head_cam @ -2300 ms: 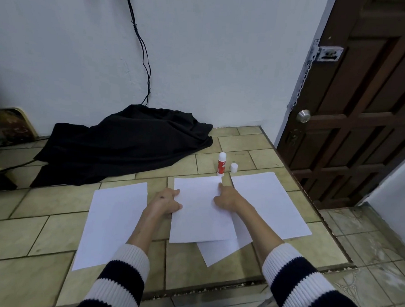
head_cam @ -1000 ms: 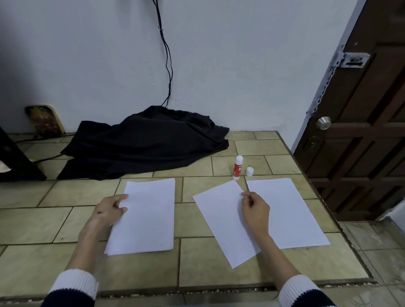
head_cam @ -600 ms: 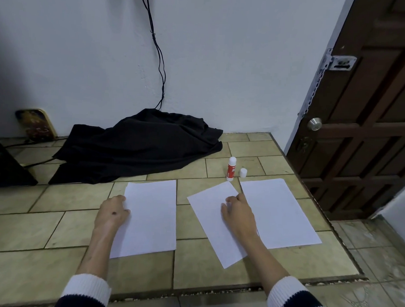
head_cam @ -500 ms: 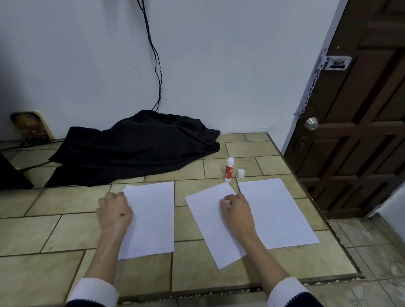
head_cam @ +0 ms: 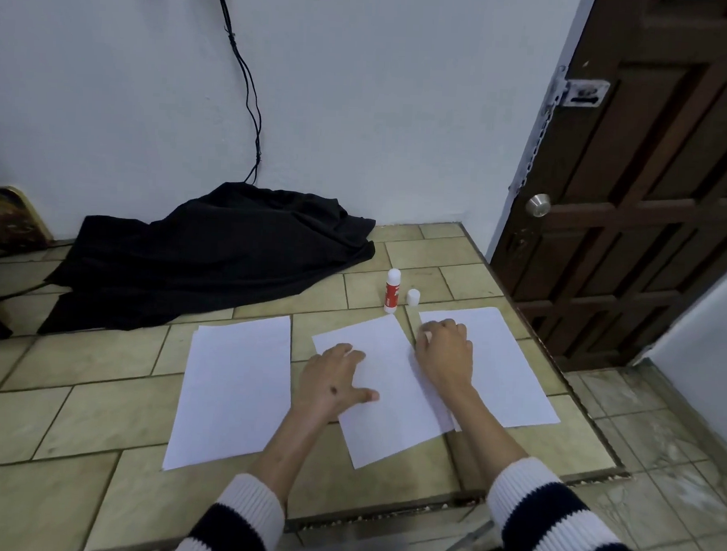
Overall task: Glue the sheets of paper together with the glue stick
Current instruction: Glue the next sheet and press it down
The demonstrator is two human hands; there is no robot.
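Three white sheets lie on the tiled surface: a left sheet (head_cam: 232, 390), a tilted middle sheet (head_cam: 389, 418) and a right sheet (head_cam: 503, 373). My left hand (head_cam: 332, 384) rests flat on the middle sheet's left edge, fingers spread. My right hand (head_cam: 446, 349) lies over the gap between the middle and right sheets, its fingers bent at the right sheet's top left corner. An uncapped red and white glue stick (head_cam: 392, 291) stands upright behind the sheets, with its white cap (head_cam: 413, 297) beside it.
A black cloth (head_cam: 212, 256) lies heaped at the back against the white wall, under a hanging cable (head_cam: 247, 78). The tiled surface (head_cam: 78, 371) ends in an edge on the right and front. A dark wooden door (head_cam: 648, 196) stands to the right.
My left hand left the left sheet and moved right onto the middle sheet. My right hand shifted right toward the right sheet's corner. The view also shifted slightly.
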